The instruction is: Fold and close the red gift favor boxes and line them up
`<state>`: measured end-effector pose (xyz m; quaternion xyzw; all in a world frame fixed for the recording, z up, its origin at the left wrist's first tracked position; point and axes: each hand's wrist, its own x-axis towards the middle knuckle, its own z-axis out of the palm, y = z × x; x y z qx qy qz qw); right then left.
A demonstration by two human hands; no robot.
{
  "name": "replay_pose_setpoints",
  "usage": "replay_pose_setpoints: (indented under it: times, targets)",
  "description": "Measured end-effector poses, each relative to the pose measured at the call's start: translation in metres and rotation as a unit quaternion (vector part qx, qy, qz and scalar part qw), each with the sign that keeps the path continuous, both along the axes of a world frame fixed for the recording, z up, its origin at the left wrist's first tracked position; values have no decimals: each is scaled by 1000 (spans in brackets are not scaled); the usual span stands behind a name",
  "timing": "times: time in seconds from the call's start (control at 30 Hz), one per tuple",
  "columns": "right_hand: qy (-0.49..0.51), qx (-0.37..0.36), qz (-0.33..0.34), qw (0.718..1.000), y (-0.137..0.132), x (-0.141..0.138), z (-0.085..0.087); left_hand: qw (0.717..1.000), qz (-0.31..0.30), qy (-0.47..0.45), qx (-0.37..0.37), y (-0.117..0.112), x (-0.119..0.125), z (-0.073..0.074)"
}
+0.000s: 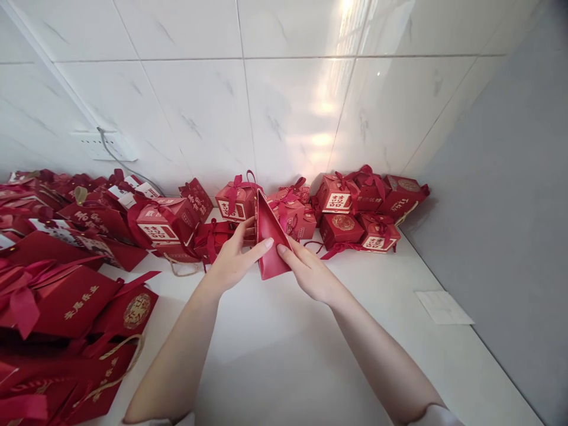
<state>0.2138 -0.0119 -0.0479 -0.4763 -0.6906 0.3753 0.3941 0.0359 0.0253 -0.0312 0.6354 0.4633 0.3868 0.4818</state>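
Between my two hands a red paper gift bag [270, 232] is held upright above the white tabletop, one narrow triangular side turned toward me. My left hand [236, 255] grips it from the left, thumb on the near side panel and fingers behind. From the right, my right hand [307, 269] pinches it, the thumb pressing the same panel. Just behind the bag sit red gift boxes, among them a pink-red ribboned box [288, 214] partly hidden by it. A ribboned box with a white label [237, 200] stands behind my left fingers.
Many red boxes and bags crowd the left side, including a large ribboned box [62, 299]. Another cluster of boxes [339, 228] is at the back right. A white card [444, 307] lies near the grey panel [501, 195]. A socket strip [106, 146] is on the tiled wall.
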Motion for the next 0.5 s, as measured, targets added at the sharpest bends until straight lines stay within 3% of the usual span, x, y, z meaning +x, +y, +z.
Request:
replay_pose_setpoints:
  times: [0.13,0.2,0.5]
  targets:
    - [-220,44,-114,968,-1,-3,0,999,6,49,16,-1,3,-1]
    - [-279,52,-138,949,-1,-3,-1,998,5,60,24,-1,4,-2]
    - [-300,57,-167,938,-1,-4,0,992,9,98,76,-9,9,1]
